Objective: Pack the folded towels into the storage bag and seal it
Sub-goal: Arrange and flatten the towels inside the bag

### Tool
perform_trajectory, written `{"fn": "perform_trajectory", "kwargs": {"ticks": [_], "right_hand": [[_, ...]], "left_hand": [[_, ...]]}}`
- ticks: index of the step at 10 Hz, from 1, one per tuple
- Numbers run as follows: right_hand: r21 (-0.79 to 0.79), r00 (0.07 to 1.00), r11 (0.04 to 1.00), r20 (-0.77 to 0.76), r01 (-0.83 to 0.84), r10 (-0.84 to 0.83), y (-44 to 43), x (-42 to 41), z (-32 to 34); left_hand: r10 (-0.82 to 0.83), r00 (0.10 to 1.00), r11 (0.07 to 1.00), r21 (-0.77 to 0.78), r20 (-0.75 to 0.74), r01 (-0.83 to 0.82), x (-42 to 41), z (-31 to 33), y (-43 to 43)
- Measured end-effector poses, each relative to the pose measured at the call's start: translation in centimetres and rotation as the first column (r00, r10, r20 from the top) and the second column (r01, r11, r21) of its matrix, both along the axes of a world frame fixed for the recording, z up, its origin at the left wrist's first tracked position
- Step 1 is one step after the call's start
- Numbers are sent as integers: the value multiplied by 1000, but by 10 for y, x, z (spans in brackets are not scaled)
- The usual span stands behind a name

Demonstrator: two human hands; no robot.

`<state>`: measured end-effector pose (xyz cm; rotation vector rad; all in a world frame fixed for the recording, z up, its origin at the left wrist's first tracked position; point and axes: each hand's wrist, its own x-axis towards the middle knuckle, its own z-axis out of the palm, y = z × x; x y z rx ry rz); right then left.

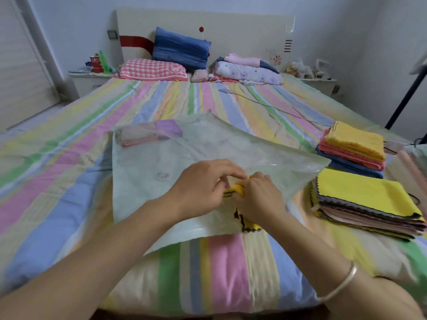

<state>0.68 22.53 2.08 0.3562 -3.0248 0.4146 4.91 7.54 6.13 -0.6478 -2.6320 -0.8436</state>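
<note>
Left hand (203, 183) and right hand (258, 196) fingers (228, 169) grasp a yellow towel (238, 188) at the storage bag's (161, 172) open edge; towel stacks (360, 195) near their right, open striped bed (57, 162) to their left.

Cloth & plastic on bed

Storage bag (184, 158): translucent, faintly glossy plastic film. Towel stacks (360, 197), striped sheet (226, 262): soft matt cloth. Bangle (342, 285): shiny metal.

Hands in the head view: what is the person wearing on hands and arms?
No sleeves or gloves: both forearms are bare as far as the frame shows. A thin, plain silver-coloured bangle circles the wrist of the right hand. The left hand and wrist carry nothing visible.
</note>
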Motion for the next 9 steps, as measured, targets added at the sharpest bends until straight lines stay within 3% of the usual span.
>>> {"fn": "perform_trajectory", "kwargs": {"ticks": [1, 2, 3, 4, 5, 6, 7, 8, 9], "right_hand": [[-369, 956, 929, 281, 30, 80, -14, -13, 2], [-625, 899, 770, 403, 132, 173, -32, -24, 2], [-458, 934, 865, 357, 203, -30, -43, -50, -12], [-275, 971, 944, 200, 183, -130, -58, -77, -25], [-208, 981, 966, 145, 156, -127, -70, -90, -28], [-292, 981, 943, 153, 162, -121, -81, -109, -26], [-173, 989, 982, 139, 72, -48, -97, -125, -27], [-154, 999, 987, 15, 43, -41, -110, -137, -36], [-162, 998, 986, -60, -43, 34, -114, -147, -40]], "left_hand": [[-214, 968, 969, 154, 131, 194, 22, 20, 9], [-393, 864, 896, 343, 315, 283, 32, 42, 1], [-518, 721, 812, 529, 461, 246, 29, 50, -25], [-366, 790, 812, 584, 491, 14, 7, 32, -49], [72, 895, 865, 420, 440, -276, -34, -8, -77], [338, 896, 890, 214, 288, -404, -73, -41, -98], [336, 927, 934, 66, 166, -351, -107, -48, -98], [272, 954, 955, -154, 125, -253, -142, -45, -89], [219, 960, 948, -269, 172, -168, -170, -45, -88]]}}
